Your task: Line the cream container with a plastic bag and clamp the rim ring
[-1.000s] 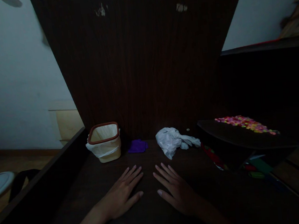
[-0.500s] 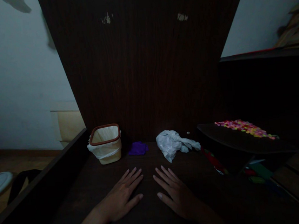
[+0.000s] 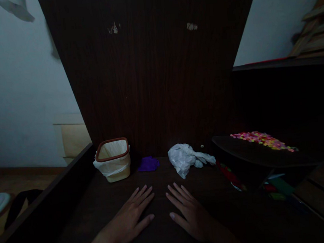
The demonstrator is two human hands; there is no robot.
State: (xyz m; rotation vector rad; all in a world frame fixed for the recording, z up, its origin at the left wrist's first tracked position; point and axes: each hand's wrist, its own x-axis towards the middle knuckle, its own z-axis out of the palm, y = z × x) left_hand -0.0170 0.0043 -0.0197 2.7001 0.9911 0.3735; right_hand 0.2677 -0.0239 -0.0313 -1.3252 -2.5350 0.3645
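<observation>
My left hand [image 3: 132, 216] lies flat on the dark wooden surface [image 3: 158, 198], fingers spread and holding nothing. Opposite it, my right hand [image 3: 189, 210] rests the same way, palm down with fingers apart. Beyond my left hand stands a small cream trash bin [image 3: 118, 175] with a brown rim and a white liner folded over its edge. A folded purple cloth [image 3: 148, 163] lies just right of the bin. Past my right hand sits a knotted white plastic bag [image 3: 181, 158], bulging, with its twisted end pointing right. Neither hand touches these things.
A tall dark panel [image 3: 158, 80] rises behind the objects. At the right, a curved dark shelf [image 3: 248, 153] carries a strip of pink and yellow petal-like pieces [image 3: 262, 140], with red and green items below. A low side board [image 3: 51, 189] edges the left.
The whole view has shifted slightly, so things appear a little lower and further left. Both hands stay flat on the surface, and the bin, cloth and bag keep their places.
</observation>
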